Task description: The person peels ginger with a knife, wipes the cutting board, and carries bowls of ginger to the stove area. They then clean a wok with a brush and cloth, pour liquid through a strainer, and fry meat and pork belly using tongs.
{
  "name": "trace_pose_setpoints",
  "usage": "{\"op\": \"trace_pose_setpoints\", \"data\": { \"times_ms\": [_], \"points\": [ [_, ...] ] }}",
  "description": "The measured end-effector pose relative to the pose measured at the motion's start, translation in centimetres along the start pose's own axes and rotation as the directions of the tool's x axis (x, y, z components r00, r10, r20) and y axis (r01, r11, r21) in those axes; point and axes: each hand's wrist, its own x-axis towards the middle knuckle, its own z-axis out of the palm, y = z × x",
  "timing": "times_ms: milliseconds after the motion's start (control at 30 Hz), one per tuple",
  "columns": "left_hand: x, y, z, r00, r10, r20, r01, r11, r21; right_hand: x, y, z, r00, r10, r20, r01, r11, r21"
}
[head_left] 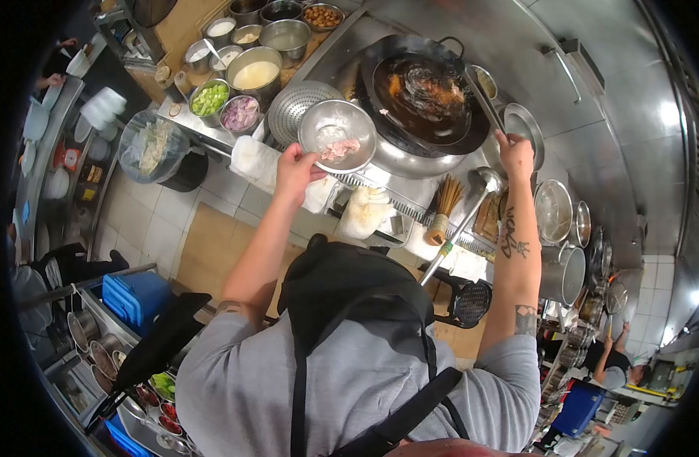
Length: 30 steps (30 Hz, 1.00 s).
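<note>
My left hand (294, 177) grips the rim of a metal bowl (310, 120), thumb over the edge. Pink raw meat pieces (340, 148) and some whitish powder or paste lie in the bowl, which is beside the wok's left edge. Dark bubbling oil (410, 95) fills the wok (380, 53), with browned pieces (450, 90) frying in it and a small pale piece near the left side. Closed around a long-handled metal utensil (483, 99), my right hand (515, 151) is at the wok's right. The utensil's head cannot be made out.
A perforated strainer (292, 103) lies left of the bowl. Tubs of chopped greens (210, 99), purple onion (239, 113) and pale liquid (255, 75) stand beyond it. A ladle (460, 228) and a bamboo brush (445, 202) rest at the stove front. Another person (612, 358) is far right.
</note>
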Motion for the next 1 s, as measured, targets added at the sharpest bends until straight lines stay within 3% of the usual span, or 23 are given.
{"op": "trace_pose_setpoints", "data": {
  "times_ms": [233, 333, 467, 700, 733, 833, 1000],
  "points": [
    [-1.0, -0.2, -3.0, 0.998, 0.019, -0.057, -0.022, 0.998, -0.055, -4.9, 0.1, -4.3, 0.929, -0.308, 0.205, 0.307, 0.951, 0.040],
    [-1.4, -0.2, -3.5, 0.998, 0.011, -0.057, -0.015, 0.997, -0.072, -7.3, 1.3, -4.8, 0.875, -0.341, 0.344, 0.287, 0.937, 0.197],
    [-1.1, -0.8, -3.6, 0.998, -0.012, -0.061, 0.009, 0.999, -0.043, -8.5, 1.5, -4.0, 0.839, -0.337, 0.427, 0.242, 0.934, 0.262],
    [-0.7, -1.1, -2.9, 0.998, -0.045, -0.036, 0.045, 0.999, 0.003, -8.0, 0.6, -2.2, 0.895, -0.291, 0.338, 0.125, 0.891, 0.437],
    [-0.7, -1.3, -2.9, 0.999, -0.045, -0.030, 0.046, 0.999, 0.008, -6.9, 1.0, -1.5, 0.903, -0.330, 0.273, 0.233, 0.914, 0.332],
    [-0.7, -1.5, -2.5, 0.998, -0.068, -0.015, 0.068, 0.998, 0.010, -5.9, -2.3, -2.2, 0.952, -0.265, 0.155, 0.254, 0.963, 0.088],
    [-1.1, -1.4, -1.9, 0.997, -0.074, -0.009, 0.074, 0.997, 0.022, -5.6, -5.2, -3.8, 0.994, -0.112, -0.001, 0.112, 0.993, -0.045]
  ]
}}
